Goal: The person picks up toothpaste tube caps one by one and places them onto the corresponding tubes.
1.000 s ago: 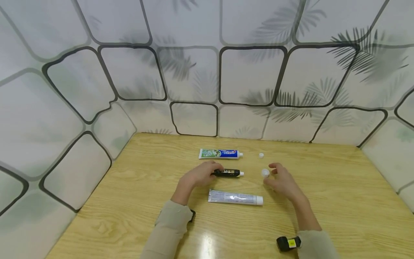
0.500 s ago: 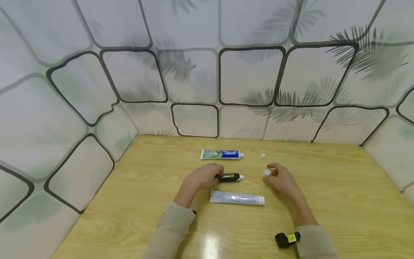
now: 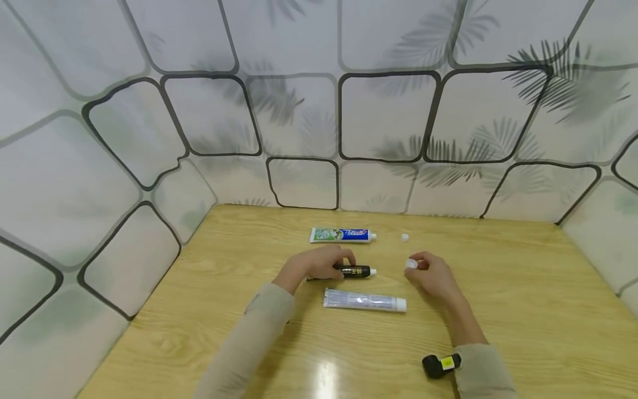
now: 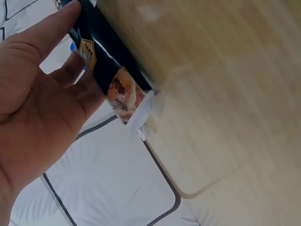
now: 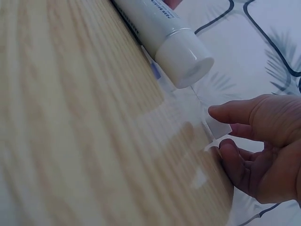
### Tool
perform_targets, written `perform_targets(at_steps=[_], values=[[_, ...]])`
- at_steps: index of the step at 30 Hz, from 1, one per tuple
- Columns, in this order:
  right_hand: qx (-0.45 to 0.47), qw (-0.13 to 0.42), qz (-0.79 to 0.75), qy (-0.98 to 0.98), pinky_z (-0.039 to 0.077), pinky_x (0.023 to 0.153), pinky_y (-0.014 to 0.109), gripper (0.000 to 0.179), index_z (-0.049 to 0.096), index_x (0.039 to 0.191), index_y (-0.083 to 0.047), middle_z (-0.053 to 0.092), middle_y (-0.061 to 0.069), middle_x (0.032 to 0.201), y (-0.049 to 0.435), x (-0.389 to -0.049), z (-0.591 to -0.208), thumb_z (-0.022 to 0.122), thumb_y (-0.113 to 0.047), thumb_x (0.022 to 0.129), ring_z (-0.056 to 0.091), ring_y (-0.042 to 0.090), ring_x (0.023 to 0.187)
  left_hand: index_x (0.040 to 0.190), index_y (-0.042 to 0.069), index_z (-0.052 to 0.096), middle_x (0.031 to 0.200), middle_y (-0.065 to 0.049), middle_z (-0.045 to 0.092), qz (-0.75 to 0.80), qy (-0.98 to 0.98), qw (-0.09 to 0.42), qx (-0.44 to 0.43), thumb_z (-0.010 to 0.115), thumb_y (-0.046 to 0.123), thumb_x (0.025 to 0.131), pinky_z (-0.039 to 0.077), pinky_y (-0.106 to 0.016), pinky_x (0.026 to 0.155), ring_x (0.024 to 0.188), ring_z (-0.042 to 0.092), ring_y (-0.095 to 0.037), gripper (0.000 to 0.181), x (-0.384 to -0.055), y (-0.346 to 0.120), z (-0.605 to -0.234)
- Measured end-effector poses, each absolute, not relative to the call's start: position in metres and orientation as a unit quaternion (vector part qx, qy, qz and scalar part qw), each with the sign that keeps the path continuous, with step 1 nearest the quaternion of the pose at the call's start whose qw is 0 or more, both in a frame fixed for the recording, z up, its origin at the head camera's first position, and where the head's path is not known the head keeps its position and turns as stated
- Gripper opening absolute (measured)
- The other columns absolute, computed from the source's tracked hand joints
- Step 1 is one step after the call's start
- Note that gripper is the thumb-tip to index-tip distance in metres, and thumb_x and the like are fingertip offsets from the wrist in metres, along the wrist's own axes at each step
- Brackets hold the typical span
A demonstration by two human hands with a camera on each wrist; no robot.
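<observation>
Black Tube (image 3: 358, 271) in One Fist, Loose Cap (image 3: 411, 264) in the Other's Pinch

From the head view, a person's left hand (image 3: 326, 262) grips the black tube by its body, fingers curled over it, at the middle of a wooden table (image 3: 523, 332). Holding it there leaves the slim white nozzle (image 3: 373, 271) uncovered, facing the right hand (image 3: 435, 277), which pinches the loose cap between thumb and finger. A blue-green tube (image 3: 341, 235) lies beyond, its tip aimed toward a smaller cap (image 3: 405, 238); nearer the person rests a pale tube (image 3: 364, 300), its wide cap (image 3: 401, 305) on. All three tubes point rightward, an arrangement that seems to keep each tip on the same side.

In the left wrist view, the thumb lies along the black tube with fingers behind, a hold that probably steadies it. Whether the tube touches the table is unclear.

In the right wrist view, thumb and forefinger hold the loose cap by its sides, likely for control of so small a piece; the remaining fingers curl beneath.
</observation>
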State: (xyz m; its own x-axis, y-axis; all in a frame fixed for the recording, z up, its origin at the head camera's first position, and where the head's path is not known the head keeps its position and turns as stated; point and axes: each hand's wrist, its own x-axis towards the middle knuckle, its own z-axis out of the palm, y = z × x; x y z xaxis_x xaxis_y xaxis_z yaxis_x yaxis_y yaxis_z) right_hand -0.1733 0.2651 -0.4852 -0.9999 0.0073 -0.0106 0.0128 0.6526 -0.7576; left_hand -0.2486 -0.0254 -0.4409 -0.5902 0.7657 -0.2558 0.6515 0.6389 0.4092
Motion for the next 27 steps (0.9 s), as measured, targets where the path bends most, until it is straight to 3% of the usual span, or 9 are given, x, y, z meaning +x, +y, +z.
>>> perform_targets(at_steps=[10,15,20,27], values=[[0.008,0.017,-0.433,0.901,0.046,0.067,0.032,0.047,0.056,0.128,0.008,0.058,0.021,0.108,0.266,-0.170,-0.481,0.067,-0.021,0.094,0.053,0.027,0.089,0.129,0.023,0.054,0.115,-0.004,0.052,0.165,0.882,0.195,0.396,0.066,0.013,0.096,0.047,-0.033,0.092,0.103,0.055,-0.016,0.036,-0.239,-0.027,-0.448],[0.004,0.019,-0.439,0.898,0.047,0.066,0.032,0.046,0.055,0.129,0.009,0.057,0.022,0.109,0.269,-0.169,-0.477,0.067,-0.020,0.094,0.054,0.027,0.089,0.129,0.020,0.052,0.116,-0.004,0.059,0.183,0.878,0.203,0.394,0.067,0.011,0.095,0.046,-0.031,0.090,0.100,0.056,-0.015,0.038,-0.234,-0.026,-0.444],[0.009,0.027,-0.452,0.891,0.049,0.064,0.032,0.048,0.054,0.130,0.009,0.057,0.024,0.113,0.271,-0.167,-0.472,0.066,-0.021,0.095,0.056,0.026,0.087,0.129,0.016,0.051,0.110,-0.005,0.064,0.198,0.873,0.175,0.409,0.064,0.008,0.095,0.047,-0.031,0.086,0.094,0.057,-0.015,0.037,-0.233,-0.027,-0.439],[0.014,0.024,-0.483,0.875,0.054,0.067,0.032,0.048,0.051,0.135,0.007,0.053,0.028,0.121,0.276,-0.162,-0.461,0.063,-0.022,0.098,0.062,0.025,0.084,0.135,0.019,0.048,0.120,-0.008,0.062,0.302,0.852,0.159,0.398,0.061,0.016,0.100,0.049,-0.031,0.084,0.102,0.060,-0.015,0.037,-0.224,-0.033,-0.428]])
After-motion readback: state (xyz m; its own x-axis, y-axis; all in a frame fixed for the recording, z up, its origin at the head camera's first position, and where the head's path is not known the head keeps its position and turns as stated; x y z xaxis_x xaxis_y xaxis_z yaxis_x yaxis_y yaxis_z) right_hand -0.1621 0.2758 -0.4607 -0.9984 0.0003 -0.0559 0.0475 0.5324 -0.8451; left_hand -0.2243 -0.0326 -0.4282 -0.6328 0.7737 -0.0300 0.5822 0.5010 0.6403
